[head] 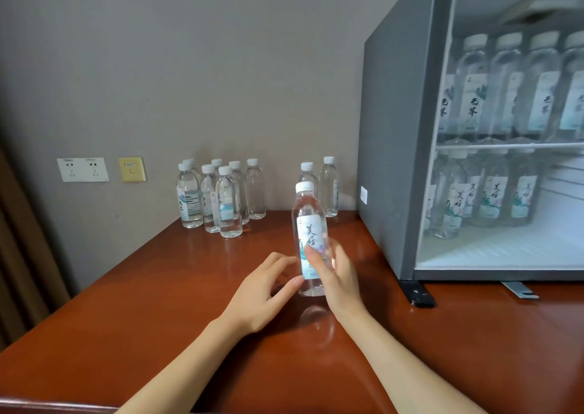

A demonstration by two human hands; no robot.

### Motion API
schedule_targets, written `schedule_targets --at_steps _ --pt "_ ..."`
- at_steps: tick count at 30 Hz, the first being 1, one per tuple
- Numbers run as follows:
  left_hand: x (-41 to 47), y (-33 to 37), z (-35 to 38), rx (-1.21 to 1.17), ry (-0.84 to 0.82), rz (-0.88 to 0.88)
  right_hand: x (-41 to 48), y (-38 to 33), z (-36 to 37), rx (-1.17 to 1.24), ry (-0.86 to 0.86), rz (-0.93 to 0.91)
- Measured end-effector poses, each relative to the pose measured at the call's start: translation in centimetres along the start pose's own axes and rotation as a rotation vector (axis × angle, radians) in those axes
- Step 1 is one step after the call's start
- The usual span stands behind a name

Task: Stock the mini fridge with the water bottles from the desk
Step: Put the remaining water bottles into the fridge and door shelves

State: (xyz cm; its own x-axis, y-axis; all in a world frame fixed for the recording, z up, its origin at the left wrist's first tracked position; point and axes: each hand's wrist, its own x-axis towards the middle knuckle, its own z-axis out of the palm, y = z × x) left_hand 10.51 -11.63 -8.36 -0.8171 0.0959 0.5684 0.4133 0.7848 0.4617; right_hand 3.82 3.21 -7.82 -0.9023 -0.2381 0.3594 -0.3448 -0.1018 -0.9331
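**Brush-script Chinese labels on the water bottles**

The held bottle (311,240) has a white label with 美好 written top to bottom, and the same 美好 shows on the lower-shelf bottles (493,197) in the fridge (395,129). The upper-shelf bottles (472,97) bear two other brush characters, seemingly 无界, and the leftmost desk bottle (189,200) appears to show the same pair. Print on the fridge's side sticker (364,195) and on the yellow wall plate (132,169) is too small to read.

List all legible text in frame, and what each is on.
"美好": label of the held bottle.
"美好": lower-shelf bottles in the mini fridge.
"无界" (probably): upper-shelf bottles.
Too small or blurred: yellow wall plate, side sticker, desk bottles, all fine print.
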Motion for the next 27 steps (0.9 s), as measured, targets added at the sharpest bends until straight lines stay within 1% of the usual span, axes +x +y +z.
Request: schedule_targets --at_steps 6,9,14,17,20,24,27 --pt "0.1 3.8 2.8 0.048 -0.115 0.093 -2.1 -0.9 -5.7 -0.190 0.147 -0.158" --pt "1.1 6.2 5.4 0.065 -0.140 0.171 -3.2 -1.3 -9.1 -0.294 0.208 -0.224" --pt "3.6 9.8 10.2 0.075 -0.127 0.249 -4.0 -1.5 -14.8 -0.392 0.357 -0.275" --pt "5.1 11.5 13.0 0.063 -0.125 0.284 -4.0 -1.6 -17.3 -0.386 0.481 -0.277" --pt "6.6 12.8 15.3 0.047 -0.084 0.302 -3.6 -1.6 -19.2 -0.394 0.581 -0.288" --pt "8.8 14.1 17.9 0.043 -0.038 0.270 -2.6 -1.1 -21.1 -0.456 0.615 -0.302" --pt "10.8 14.5 19.8 0.065 -0.041 0.266 -1.4 -0.4 -22.4 -0.523 0.611 -0.327"
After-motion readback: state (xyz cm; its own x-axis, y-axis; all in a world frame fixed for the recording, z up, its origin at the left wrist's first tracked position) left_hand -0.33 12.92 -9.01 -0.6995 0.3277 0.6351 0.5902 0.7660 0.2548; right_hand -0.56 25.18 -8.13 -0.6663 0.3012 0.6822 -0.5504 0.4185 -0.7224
